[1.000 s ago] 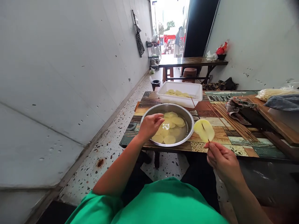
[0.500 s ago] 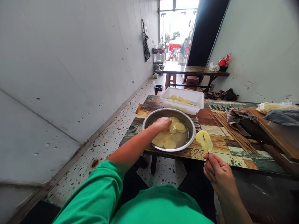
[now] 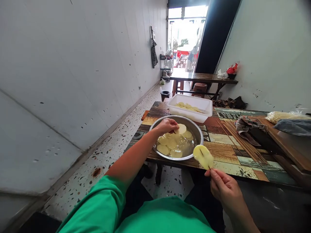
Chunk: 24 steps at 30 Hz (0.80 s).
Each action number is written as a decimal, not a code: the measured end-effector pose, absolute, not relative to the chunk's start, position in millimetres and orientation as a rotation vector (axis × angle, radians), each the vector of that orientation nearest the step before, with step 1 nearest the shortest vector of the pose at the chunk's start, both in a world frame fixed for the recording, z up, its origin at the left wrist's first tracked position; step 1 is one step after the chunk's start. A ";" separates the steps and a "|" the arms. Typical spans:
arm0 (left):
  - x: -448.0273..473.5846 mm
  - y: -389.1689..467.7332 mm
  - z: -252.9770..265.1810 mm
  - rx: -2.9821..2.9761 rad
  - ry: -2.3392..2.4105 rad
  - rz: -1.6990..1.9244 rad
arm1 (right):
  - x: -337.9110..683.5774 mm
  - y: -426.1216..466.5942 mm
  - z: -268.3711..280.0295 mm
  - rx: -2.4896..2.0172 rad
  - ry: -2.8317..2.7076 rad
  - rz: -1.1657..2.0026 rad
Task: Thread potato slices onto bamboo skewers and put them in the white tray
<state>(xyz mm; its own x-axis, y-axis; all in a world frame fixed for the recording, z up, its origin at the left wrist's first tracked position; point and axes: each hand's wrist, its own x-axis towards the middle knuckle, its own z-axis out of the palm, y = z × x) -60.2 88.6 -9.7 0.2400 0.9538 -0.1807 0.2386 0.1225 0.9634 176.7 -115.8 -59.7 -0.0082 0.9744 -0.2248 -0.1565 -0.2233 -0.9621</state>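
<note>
My left hand [image 3: 167, 126] pinches a potato slice [image 3: 181, 129] just above the water in a round metal basin [image 3: 200, 142]. Several more pale yellow potato slices [image 3: 167, 141] lie in that water. Off the basin's right front side, my right hand [image 3: 224, 186] is closed on a thin skewer [image 3: 209, 167], most of which is hidden by the hand and the slices. Threaded on its upper end are potato slices [image 3: 203, 156], overlapping so that I cannot tell how many.
Behind the basin stands a white plastic tub [image 3: 206, 112] with skewered slices inside. Bamboo skewers [image 3: 243, 142] lie on the patterned table [image 3: 218, 165], beside a crumpled cloth [image 3: 245, 126]. A wooden board [image 3: 286, 142] holding bags is at the right.
My left hand has come up out of the water with a potato slice in its fingers. The skewer in my right hand has moved left, towards the basin.
</note>
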 end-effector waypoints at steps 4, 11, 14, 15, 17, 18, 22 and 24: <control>-60.1 79.7 -5.1 1.137 1.203 0.971 | 171.4 -118.5 -58.2 -1.362 -1.228 1.287; -63.3 71.8 -5.4 1.133 1.240 1.215 | 170.5 -113.4 -53.3 -1.418 -1.362 1.205; -68.6 71.7 -3.3 1.417 1.390 1.086 | 174.1 -112.9 -52.7 -1.392 -1.278 1.236; -70.2 72.3 -2.2 1.590 1.474 0.960 | 175.9 -113.0 -52.3 -1.380 -1.221 1.237; -70.4 75.2 0.2 1.933 1.681 0.655 | 179.9 -113.0 -50.9 -1.360 -1.098 1.232; -68.1 77.6 1.2 2.061 1.775 0.519 | 181.8 -112.9 -49.9 -1.356 -1.049 1.227; -40.8 91.1 -1.3 2.336 1.707 0.267 | 184.1 -112.8 -44.4 -1.357 -0.966 1.222; -23.2 98.2 -7.4 2.404 1.460 0.239 | 182.2 -113.8 -42.1 -1.353 -0.950 1.233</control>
